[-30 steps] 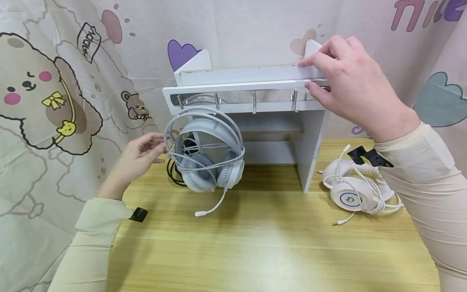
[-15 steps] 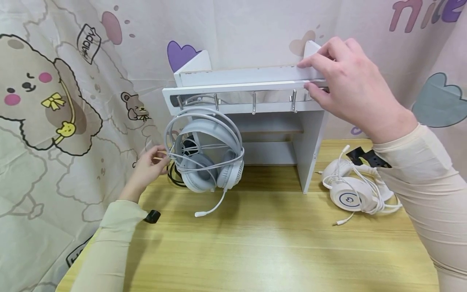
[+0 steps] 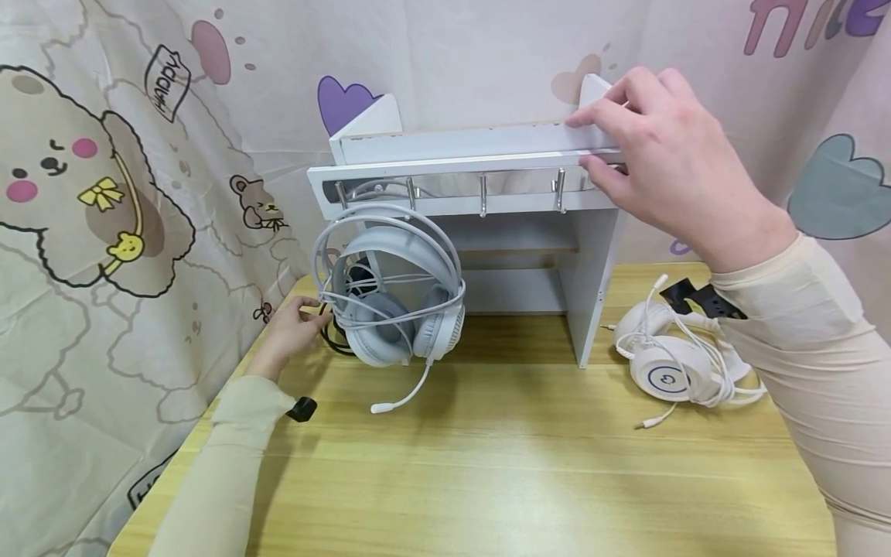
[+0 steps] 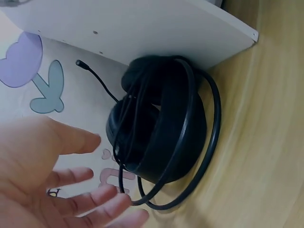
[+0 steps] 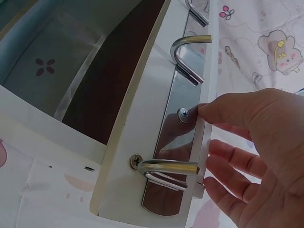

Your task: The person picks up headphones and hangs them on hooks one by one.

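Note:
My left hand [image 3: 287,334] reaches low beside the left of a white shelf [image 3: 590,271]. In the left wrist view its fingers spread apart, near a pair of black headphones [image 4: 164,147] with a looped cable. These headphones lean against the shelf's side panel [image 4: 156,31]; in the head view they are mostly hidden. My right hand [image 3: 678,158] holds the shelf's top right part, thumb on the front hook rail [image 5: 171,137] and fingers over the edge. Grey-white headphones [image 3: 379,333] with a wound cable and a microphone hang from the leftmost hooks.
White headphones [image 3: 664,360] with a bundled cable lie on the wooden table [image 3: 501,464] right of the shelf. Bare metal hooks [image 3: 483,193] stick out along the rail. A printed curtain [image 3: 480,70] stands behind and at the left.
My left hand has moved down and slightly right, from beside the hanging headphones to near the black headphones at table level. The right hand stays on the shelf's top.

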Demonstrator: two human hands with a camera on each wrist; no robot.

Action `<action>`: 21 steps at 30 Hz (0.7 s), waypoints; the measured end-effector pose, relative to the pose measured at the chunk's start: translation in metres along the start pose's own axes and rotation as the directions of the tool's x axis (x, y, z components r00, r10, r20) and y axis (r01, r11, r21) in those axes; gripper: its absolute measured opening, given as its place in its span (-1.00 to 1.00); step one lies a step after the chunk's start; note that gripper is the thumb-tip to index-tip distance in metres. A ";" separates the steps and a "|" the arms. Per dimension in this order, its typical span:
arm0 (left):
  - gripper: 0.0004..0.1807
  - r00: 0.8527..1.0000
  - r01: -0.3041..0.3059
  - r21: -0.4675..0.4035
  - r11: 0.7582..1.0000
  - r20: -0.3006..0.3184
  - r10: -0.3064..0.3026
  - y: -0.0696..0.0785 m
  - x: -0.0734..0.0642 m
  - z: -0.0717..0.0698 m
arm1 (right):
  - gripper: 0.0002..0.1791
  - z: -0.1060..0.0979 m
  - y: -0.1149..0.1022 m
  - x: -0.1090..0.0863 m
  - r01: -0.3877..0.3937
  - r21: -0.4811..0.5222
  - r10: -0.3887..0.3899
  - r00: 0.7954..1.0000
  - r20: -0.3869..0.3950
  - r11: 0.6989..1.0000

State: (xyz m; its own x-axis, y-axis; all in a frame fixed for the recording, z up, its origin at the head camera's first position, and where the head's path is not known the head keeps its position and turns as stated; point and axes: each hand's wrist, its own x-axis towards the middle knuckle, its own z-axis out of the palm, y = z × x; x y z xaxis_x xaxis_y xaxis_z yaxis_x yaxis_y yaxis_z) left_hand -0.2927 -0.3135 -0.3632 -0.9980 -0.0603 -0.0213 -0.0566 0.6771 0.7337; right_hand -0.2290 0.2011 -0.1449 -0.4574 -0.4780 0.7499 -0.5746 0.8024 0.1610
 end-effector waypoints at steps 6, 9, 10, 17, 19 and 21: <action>-0.19 0.993 0.093 0.038 0.995 0.074 -0.096 -0.002 0.008 0.003 | -0.59 0.000 0.000 -0.001 -0.012 -0.004 0.012 1.000 0.005 1.000; -0.15 0.989 0.125 0.032 0.992 0.079 -0.127 -0.002 0.011 0.005 | -0.59 0.000 0.000 -0.001 -0.011 -0.009 0.011 1.000 0.008 1.000; -0.13 0.988 0.133 0.032 0.991 0.077 -0.135 -0.002 0.012 0.006 | -0.59 0.000 0.000 -0.001 -0.010 -0.010 0.010 1.000 0.007 1.000; -0.06 0.985 0.154 0.047 0.987 0.074 -0.157 -0.009 0.016 0.009 | -0.59 0.000 0.000 0.000 -0.010 -0.011 0.010 1.000 0.003 1.000; -0.04 0.983 0.165 0.039 0.986 0.079 -0.168 -0.011 0.017 0.010 | -0.59 0.001 0.000 0.000 -0.010 -0.011 0.010 1.000 0.002 1.000; -0.04 0.980 0.175 0.027 0.984 0.089 -0.177 -0.013 0.017 0.010 | -0.59 0.001 0.000 0.000 -0.009 -0.009 0.009 1.000 -0.001 1.000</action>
State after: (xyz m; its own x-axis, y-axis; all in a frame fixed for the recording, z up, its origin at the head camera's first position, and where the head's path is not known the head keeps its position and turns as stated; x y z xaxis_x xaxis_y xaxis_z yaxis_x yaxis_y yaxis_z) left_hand -0.3093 -0.3155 -0.3800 -0.9709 -0.1139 -0.2108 -0.2313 0.6753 0.7004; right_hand -0.2294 0.2009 -0.1458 -0.4623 -0.4701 0.7518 -0.5639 0.8102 0.1598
